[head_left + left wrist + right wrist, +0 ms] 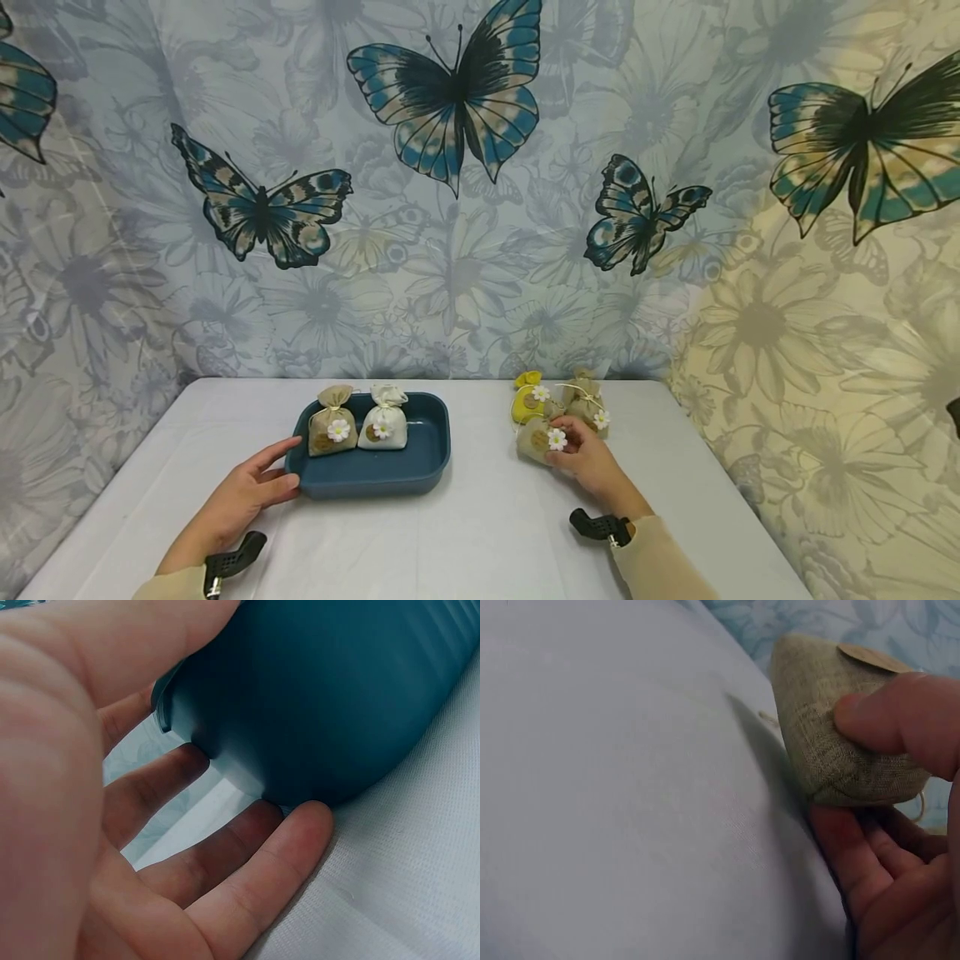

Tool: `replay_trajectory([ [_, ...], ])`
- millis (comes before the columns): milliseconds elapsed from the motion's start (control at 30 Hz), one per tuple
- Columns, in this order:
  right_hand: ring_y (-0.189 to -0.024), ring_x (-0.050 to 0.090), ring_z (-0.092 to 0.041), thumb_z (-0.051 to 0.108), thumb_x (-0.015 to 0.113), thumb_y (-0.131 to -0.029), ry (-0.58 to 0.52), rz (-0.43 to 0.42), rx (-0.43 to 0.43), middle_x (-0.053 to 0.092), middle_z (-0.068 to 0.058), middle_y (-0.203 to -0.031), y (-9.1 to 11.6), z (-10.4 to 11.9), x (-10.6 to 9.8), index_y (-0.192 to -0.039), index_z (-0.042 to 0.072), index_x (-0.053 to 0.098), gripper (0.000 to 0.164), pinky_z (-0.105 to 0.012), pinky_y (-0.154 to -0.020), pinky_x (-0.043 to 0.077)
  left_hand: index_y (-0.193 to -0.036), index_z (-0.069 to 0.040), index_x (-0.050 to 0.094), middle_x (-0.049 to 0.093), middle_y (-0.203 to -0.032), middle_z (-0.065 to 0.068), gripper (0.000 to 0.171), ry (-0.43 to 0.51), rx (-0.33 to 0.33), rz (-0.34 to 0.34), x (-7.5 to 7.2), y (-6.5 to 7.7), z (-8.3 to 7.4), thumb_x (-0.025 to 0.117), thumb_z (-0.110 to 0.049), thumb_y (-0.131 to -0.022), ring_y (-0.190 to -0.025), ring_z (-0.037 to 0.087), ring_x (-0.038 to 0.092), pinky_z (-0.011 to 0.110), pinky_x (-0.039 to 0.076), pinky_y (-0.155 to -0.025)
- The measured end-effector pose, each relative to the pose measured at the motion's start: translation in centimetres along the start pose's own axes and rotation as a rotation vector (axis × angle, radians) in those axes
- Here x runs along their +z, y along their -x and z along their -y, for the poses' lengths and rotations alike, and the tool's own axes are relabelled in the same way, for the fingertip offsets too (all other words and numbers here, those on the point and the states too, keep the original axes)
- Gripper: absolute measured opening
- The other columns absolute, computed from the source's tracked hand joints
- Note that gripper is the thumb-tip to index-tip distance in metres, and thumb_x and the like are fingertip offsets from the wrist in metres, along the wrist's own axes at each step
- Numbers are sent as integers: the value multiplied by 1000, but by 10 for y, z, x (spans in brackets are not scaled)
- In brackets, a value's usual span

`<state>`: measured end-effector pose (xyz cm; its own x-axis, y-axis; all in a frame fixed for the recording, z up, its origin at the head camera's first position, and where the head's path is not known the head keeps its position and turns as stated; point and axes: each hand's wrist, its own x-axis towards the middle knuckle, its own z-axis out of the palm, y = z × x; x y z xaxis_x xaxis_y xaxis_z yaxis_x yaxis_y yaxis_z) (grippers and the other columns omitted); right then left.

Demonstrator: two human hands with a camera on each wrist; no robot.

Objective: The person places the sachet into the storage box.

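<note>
My right hand (592, 462) pinches a small greenish-beige linen sachet (532, 440) with a white flower. In the right wrist view, the thumb (896, 720) presses one side of the pouch and the fingers are behind and below it. Close to that hand are a yellow sachet (528, 407) and a brown sachet (582, 405). My left hand (238, 498) touches the left end of a dark blue tray (375, 483), its fingers spread fairly straight against the wall. Inside the tray a tan sachet (332, 425) and a white sachet (384, 429) stand side by side.
A white cloth (480, 533) covers the table, which meets a butterfly-patterned curtain (465, 275) at the back. Black camera mounts (600, 527) are worn on both wrists. The tray's right part shows its bare bottom.
</note>
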<state>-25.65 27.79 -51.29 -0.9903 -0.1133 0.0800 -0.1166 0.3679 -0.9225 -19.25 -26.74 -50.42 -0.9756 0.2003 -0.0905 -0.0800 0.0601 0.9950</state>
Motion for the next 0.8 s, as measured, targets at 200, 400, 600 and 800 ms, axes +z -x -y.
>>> replay_trajectory([
  [200, -78, 55, -16, -2, 82, -79, -105, 38, -37, 57, -14, -122, 0, -2, -10, -122, 3, 57, 50, -26, -64, 53, -157, -2, 25, 10, -159, 30, 73, 3, 4, -4, -1, 0, 1, 66, -10, -98, -137, 50, 30, 45, 54, -92],
  [400, -80, 56, -22, 0, 82, -79, -93, 15, -18, 55, -15, -125, -2, 17, -17, -123, 6, 59, 50, -33, -68, 57, -157, -1, 25, 9, -159, 30, 73, 8, 5, -5, -1, 0, 3, 67, -11, -97, -138, 51, 28, 45, 54, -92],
  [600, -92, 55, -23, 6, 81, -82, -36, 14, -48, 50, -14, -135, -7, 43, -23, -126, 7, 58, 50, -32, -75, 53, -157, -2, 26, 10, -160, 30, 73, 4, -4, -12, -1, -1, 5, 67, -11, -97, -138, 50, 29, 44, 54, -91],
  [800, -82, 58, -22, 4, 80, -83, -16, 26, -99, 52, -15, -131, -16, 67, -21, -125, 8, 58, 47, -32, -67, 54, -157, -1, 25, 7, -159, 31, 73, 3, 7, -4, -1, -2, 2, 67, -11, -98, -138, 51, 27, 45, 54, -91],
])
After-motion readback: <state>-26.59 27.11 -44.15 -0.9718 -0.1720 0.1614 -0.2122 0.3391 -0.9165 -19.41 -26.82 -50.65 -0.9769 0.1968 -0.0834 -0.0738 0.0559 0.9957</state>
